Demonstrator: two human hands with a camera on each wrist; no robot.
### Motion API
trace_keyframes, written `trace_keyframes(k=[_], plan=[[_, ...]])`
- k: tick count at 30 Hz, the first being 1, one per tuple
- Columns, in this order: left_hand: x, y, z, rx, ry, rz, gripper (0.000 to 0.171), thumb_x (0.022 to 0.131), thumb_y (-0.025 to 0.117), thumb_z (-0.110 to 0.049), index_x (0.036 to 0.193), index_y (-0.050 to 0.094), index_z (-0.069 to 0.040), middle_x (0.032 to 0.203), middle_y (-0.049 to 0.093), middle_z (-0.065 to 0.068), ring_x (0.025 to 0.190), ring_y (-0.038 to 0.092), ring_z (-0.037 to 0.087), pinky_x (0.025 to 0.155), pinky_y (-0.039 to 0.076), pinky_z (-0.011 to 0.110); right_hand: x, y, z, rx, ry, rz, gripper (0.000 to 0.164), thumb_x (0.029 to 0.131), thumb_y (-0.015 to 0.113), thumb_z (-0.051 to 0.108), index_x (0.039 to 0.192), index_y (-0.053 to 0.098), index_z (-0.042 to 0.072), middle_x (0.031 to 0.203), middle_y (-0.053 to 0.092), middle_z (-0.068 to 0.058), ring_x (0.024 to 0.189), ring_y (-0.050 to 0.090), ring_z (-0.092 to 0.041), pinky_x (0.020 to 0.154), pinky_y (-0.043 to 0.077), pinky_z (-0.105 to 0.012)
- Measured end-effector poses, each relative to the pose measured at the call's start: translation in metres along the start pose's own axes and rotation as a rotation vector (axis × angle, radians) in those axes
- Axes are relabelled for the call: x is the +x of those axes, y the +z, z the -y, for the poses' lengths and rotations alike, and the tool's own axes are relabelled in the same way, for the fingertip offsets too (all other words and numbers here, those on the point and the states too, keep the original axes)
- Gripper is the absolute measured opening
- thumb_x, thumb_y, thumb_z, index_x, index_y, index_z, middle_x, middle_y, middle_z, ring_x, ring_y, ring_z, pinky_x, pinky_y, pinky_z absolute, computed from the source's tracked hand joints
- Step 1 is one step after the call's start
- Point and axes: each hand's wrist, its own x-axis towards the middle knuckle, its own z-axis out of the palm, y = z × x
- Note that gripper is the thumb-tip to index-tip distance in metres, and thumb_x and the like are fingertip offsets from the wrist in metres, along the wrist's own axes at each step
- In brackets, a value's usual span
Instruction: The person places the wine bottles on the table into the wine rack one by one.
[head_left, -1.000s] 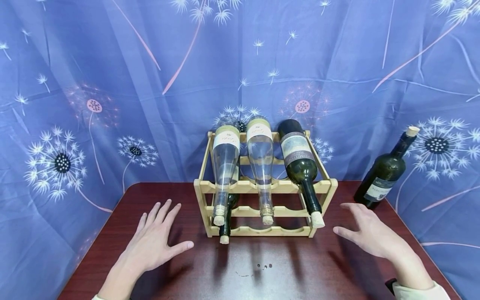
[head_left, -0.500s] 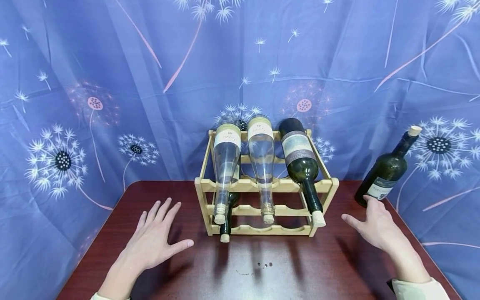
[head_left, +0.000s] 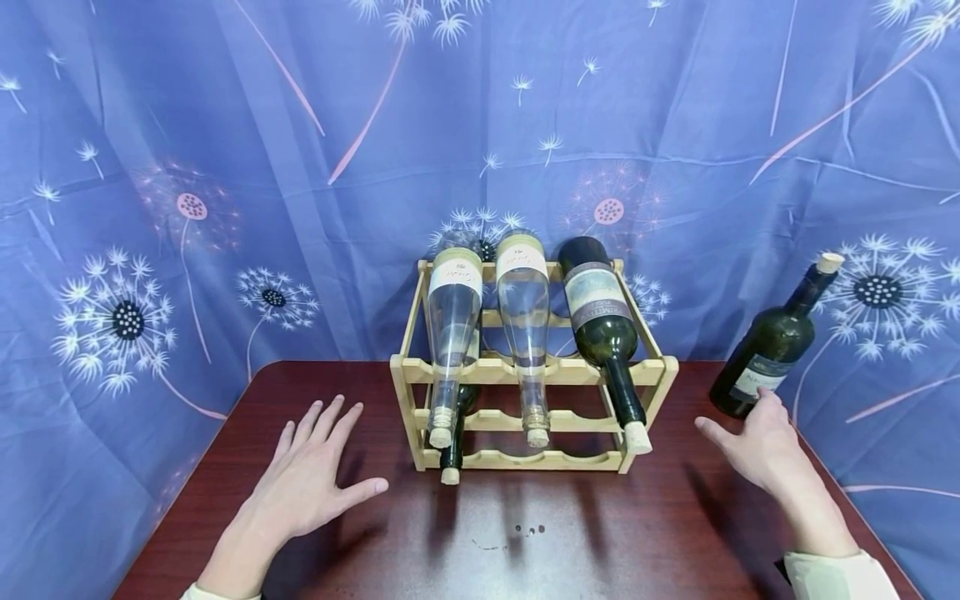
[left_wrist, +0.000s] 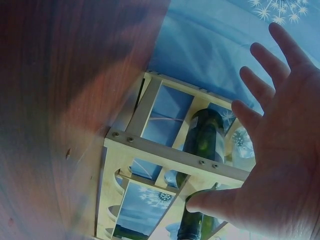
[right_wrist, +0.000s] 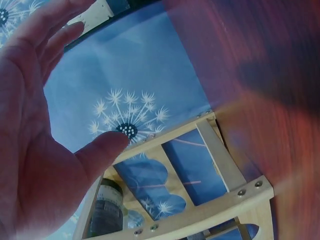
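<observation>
At the right of the head view a dark green wine bottle (head_left: 772,333) with a cork and a pale label stands upright on the table. My right hand (head_left: 765,446) is just in front of it, thumb spread wide and fingertips overlapping the label's lower edge. In the right wrist view the fingers (right_wrist: 52,42) reach toward the bottle, whose pale label (right_wrist: 97,15) shows at the top edge. To the left of the wooden wine rack (head_left: 534,375), my left hand (head_left: 303,483) is held palm down with fingers spread, holding nothing.
On the rack's top tier lie two clear bottles (head_left: 525,308) and a dark labelled bottle (head_left: 596,308), necks toward me. A dark bottle (head_left: 453,446) lies lower left. A blue dandelion-print curtain (head_left: 360,208) hangs behind the reddish-brown table (head_left: 420,558).
My right hand has moved right and away from the rack to the standing bottle's label. My left hand and the bottles keep their places.
</observation>
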Motion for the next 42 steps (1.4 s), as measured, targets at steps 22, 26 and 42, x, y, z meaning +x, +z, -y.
trace_keyframes(k=[22,26,42], plan=[[0.000,-0.002,-0.002,0.003,-0.002,-0.006,0.108,0.069,0.048,-0.086,0.152,0.028,-0.020,0.154,0.026,0.013,0.141,0.016,0.038,0.104,0.016,0.067,0.030,0.013,-0.024,0.151,0.132,-0.118,0.107,0.084,0.069,0.043,0.143,0.002,-0.016,0.135,0.016,-0.046,0.121,0.023,-0.062,0.098,0.025,-0.067],[0.000,-0.003,-0.002,0.003,-0.005,0.001,0.108,0.069,0.048,-0.086,0.152,0.028,-0.020,0.154,0.026,0.012,0.142,0.015,0.038,0.104,0.015,0.067,0.039,0.013,-0.028,0.178,0.216,-0.109,0.112,0.084,0.066,0.047,0.143,-0.007,-0.013,0.137,0.010,-0.046,0.122,0.021,-0.063,0.100,0.023,-0.067],[0.000,-0.001,-0.002,0.009,-0.001,-0.010,0.108,0.069,0.048,-0.086,0.152,0.028,-0.021,0.154,0.027,0.012,0.141,0.017,0.038,0.104,0.016,0.066,0.067,0.013,-0.049,0.307,0.288,-0.166,0.110,0.084,0.065,0.048,0.146,-0.010,-0.006,0.143,0.007,-0.042,0.131,0.016,-0.057,0.109,0.018,-0.059]])
